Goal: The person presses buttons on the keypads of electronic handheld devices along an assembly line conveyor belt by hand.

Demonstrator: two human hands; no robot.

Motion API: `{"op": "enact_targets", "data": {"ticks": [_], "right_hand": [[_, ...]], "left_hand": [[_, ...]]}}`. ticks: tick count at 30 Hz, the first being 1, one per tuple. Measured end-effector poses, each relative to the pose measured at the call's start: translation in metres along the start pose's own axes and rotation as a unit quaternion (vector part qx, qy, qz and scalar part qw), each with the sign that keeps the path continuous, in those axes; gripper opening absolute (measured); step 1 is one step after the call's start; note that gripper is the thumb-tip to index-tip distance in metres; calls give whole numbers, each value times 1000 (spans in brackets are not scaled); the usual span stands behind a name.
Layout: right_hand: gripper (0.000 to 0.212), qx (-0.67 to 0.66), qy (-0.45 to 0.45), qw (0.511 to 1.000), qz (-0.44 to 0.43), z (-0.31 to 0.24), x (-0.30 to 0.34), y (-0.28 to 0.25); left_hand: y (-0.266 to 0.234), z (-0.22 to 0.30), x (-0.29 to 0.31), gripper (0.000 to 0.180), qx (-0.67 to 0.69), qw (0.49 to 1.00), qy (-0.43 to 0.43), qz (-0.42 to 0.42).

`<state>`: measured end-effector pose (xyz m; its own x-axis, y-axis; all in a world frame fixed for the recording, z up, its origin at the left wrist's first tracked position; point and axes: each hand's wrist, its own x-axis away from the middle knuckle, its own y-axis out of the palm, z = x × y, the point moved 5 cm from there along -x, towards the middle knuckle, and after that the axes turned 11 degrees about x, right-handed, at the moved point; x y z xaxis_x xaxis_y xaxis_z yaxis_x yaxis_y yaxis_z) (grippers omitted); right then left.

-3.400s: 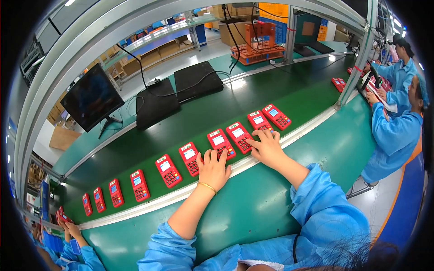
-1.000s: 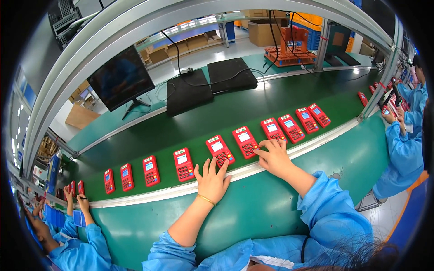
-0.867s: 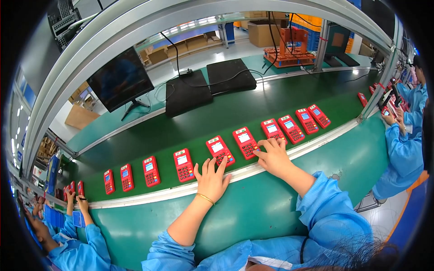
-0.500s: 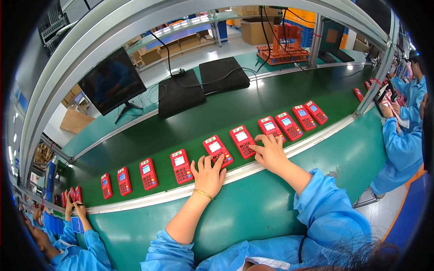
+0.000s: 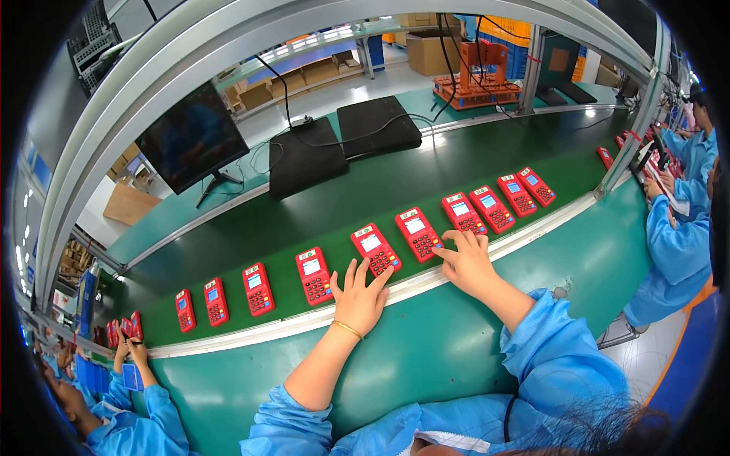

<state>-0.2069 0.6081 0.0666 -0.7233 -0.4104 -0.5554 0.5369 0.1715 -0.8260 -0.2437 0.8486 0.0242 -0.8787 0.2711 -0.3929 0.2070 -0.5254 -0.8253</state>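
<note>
Red handheld payment terminals with lit screens and keypads lie in a row on a dark green belt. My left hand (image 5: 360,302) is open with fingers spread, its fingertips at the lower edge of one payment terminal (image 5: 376,248). To its left lies another terminal (image 5: 314,275), close to my fingers. My right hand (image 5: 469,264) is open too, fingers loosely bent. One of its fingers reaches the lower right keys of a second terminal (image 5: 419,235). Just above that hand, a further terminal (image 5: 463,213) is partly covered by my fingers. Neither hand grasps anything.
A pale metal rail (image 5: 266,327) edges the belt before a green worktop (image 5: 426,357). Behind stand a black monitor (image 5: 194,138), black mats (image 5: 379,125) with cables, and an orange fixture (image 5: 483,80). Co-workers in blue sit left (image 5: 144,418) and right (image 5: 677,243).
The row of terminals has shifted slightly right along the belt. Both my hands have moved a little right with it, the right one also slightly toward me.
</note>
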Motion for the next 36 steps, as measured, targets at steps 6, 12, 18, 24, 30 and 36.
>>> {"op": "enact_targets", "data": {"ticks": [6, 12, 18, 24, 30, 36], "right_hand": [[31, 27, -15, 999, 19, -10, -9, -5], [47, -35, -97, 993, 55, -69, -23, -6], [48, -83, -190, 978, 0, -156, -47, 28], [43, -99, -196, 975, -25, -185, -60, 51], [40, -77, -190, 979, 1, -191, -62, 44], [39, -58, -180, 982, -17, -194, -64, 49]], "left_hand": [[-1, -3, -1, 54, 9, 1000, -13, -12], [-49, -22, 31, 73, -11, 1000, -4, 22], [-99, -124, 107, 80, -119, 970, -175, 117], [-117, -175, 135, 59, -86, 970, -212, 85], [-121, -176, 127, 52, -68, 975, -196, 76], [-129, -179, 117, 55, -127, 975, -174, 49]]}}
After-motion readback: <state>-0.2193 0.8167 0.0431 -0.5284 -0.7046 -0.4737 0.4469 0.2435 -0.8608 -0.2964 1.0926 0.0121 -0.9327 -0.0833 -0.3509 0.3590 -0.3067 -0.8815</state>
